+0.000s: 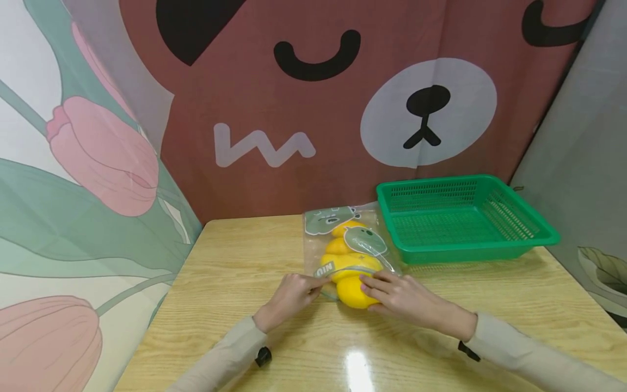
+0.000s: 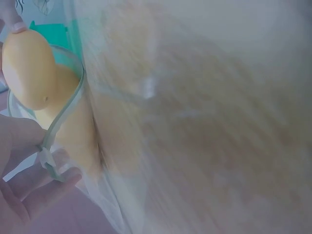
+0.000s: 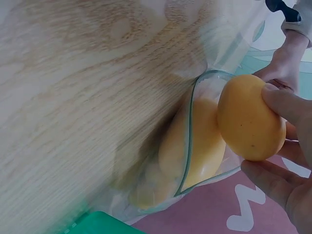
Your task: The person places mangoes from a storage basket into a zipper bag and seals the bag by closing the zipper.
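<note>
A clear zip bag (image 1: 313, 256) with green cartoon prints lies on the table, its mouth toward me and held apart. Several yellow fruits (image 1: 338, 246) are inside it. My left hand (image 1: 293, 295) pinches the left end of the bag's rim (image 2: 66, 109) between thumb and fingers. At the mouth, my right hand (image 1: 404, 296) grips one smooth, oval yellow fruit (image 3: 251, 118) with thumb and fingertips. In the right wrist view this fruit overlaps the rim, in front of another fruit (image 3: 207, 141) inside the bag.
A green plastic basket (image 1: 482, 253) with perforated sides stands at the back right, close beside the bag. Wooden tabletop (image 1: 245, 261) extends around them. Behind the table hangs a cloth (image 1: 338, 179) with a cartoon bear print.
</note>
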Demonstrator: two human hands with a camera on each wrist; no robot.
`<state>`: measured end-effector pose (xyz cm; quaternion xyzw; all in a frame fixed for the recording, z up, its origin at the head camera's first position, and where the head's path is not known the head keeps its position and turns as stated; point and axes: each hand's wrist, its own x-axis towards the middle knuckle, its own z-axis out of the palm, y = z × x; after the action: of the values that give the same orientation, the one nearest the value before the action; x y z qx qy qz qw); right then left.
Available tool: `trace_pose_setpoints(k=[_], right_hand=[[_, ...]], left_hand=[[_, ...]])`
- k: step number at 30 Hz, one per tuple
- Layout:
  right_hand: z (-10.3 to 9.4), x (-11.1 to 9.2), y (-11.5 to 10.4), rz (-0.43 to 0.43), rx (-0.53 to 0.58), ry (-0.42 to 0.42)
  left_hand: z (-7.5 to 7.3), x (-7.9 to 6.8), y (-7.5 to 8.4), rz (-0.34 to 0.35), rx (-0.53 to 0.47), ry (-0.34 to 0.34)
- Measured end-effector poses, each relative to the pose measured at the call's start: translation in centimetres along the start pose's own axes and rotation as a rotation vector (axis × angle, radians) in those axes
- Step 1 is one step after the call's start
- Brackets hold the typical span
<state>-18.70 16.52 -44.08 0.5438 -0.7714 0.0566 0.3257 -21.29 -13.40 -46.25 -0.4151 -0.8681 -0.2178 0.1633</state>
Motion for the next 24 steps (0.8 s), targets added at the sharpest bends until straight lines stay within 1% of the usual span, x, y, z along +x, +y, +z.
trace_pose_setpoints(k=[5, 10, 14, 18, 24], right_hand=[[0.2, 0.2, -0.1, 0.001, -0.043, 0.035], [0.4, 0.5, -0.3, 0.009, -0.08, 0.044], [0.6, 0.7, -0.6, 0.013, -0.093, 0.02], [0.7, 0.7, -1.0, 0.028, -0.086, -0.02], [1.1, 0.7, -1.5, 0.037, -0.089, -0.035]], left_hand=[[-0.1, 0.0, 0.1, 0.007, 0.009, 0.005], [-0.1, 0.0, 0.1, -0.003, 0.007, -0.006], [-0.1, 0.0, 0.1, -0.013, 0.006, -0.015], [-0.1, 0.0, 0.1, -0.001, 0.007, -0.005], [-0.2, 0.1, 0.1, 0.008, 0.0, 0.012]])
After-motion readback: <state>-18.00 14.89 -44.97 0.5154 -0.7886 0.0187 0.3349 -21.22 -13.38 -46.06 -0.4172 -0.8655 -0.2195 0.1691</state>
